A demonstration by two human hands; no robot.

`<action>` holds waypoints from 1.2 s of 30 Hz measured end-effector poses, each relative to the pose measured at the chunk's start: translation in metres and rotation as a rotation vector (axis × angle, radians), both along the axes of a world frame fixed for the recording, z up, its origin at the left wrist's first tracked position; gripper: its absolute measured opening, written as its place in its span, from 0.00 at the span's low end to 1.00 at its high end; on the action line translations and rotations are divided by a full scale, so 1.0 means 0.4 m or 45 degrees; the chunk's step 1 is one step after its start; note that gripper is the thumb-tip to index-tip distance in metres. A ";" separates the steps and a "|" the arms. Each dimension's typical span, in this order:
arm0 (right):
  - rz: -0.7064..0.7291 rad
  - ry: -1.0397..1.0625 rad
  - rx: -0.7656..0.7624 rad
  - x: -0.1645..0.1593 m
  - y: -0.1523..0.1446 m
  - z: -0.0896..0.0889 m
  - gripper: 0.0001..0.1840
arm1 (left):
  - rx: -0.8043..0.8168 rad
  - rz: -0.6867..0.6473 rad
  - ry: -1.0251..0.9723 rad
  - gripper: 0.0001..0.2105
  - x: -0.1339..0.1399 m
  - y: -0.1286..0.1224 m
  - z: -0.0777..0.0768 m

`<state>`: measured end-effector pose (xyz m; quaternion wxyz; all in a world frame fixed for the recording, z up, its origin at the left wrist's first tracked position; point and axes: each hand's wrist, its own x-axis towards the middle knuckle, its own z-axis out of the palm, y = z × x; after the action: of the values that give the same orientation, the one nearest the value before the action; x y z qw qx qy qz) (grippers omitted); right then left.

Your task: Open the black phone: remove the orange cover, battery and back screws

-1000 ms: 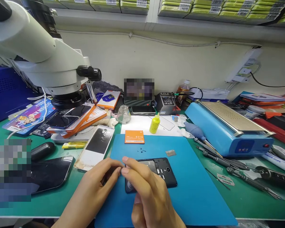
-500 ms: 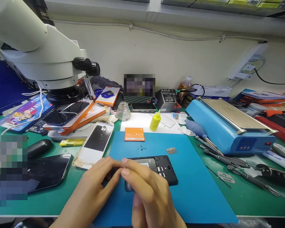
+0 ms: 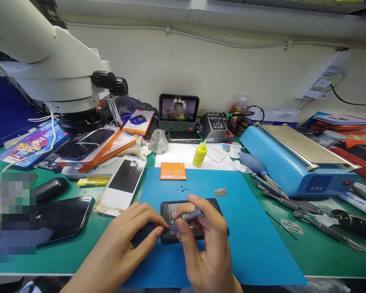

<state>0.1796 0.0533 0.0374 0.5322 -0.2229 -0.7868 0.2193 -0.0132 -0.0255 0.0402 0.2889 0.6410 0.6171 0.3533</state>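
Observation:
A black phone (image 3: 168, 238) with its back cover off lies on the blue mat (image 3: 247, 252), its inner side facing up. My left hand (image 3: 131, 236) is at the phone's left end, index fingertip on it and thumb at its edge, gripping it there. Over the middle of the phone, my right hand (image 3: 205, 244) is closed around a grey screwdriver (image 3: 190, 215), held slantwise; its tip is hard to make out. Beyond the phone lie several tiny dark screws (image 3: 182, 189), an orange battery (image 3: 172, 171) and a thin metal blade (image 3: 221, 192).
A white phone (image 3: 122, 185) lies left of the mat, near a dark phone (image 3: 64, 219). The microscope (image 3: 67, 81) overhangs the left side. A yellow bottle (image 3: 199, 154) stands behind the battery. At right are a blue heating plate machine (image 3: 295, 162) and several screwdrivers and tweezers (image 3: 317, 228).
My hands, close together before, have parted. The right one has turned and shifted rightward, with the screwdriver now showing in it. The left fingers now rest at the phone's end.

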 end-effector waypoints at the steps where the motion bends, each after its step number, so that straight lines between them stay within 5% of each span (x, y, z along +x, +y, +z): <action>1: 0.004 0.028 -0.043 -0.002 0.002 -0.004 0.26 | -0.009 0.008 -0.016 0.08 0.000 0.002 0.003; 8: 0.063 0.085 -0.120 -0.014 0.015 -0.003 0.26 | 0.001 0.094 -0.164 0.05 -0.001 0.011 0.005; 17: -0.040 -0.105 0.088 -0.024 0.025 -0.013 0.30 | -0.056 0.455 -0.311 0.15 0.004 0.002 0.017; 28: -0.165 -0.185 0.127 -0.023 0.029 -0.010 0.29 | -0.036 0.432 -0.341 0.23 -0.005 0.009 0.012; 36: -0.060 -0.277 0.208 -0.017 0.035 0.004 0.29 | 0.009 0.431 -0.330 0.21 -0.001 0.005 0.009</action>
<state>0.1728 0.0673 0.0391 0.4653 -0.2196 -0.8496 0.1165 -0.0134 -0.0236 0.0437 0.3001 0.4785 0.6724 0.4783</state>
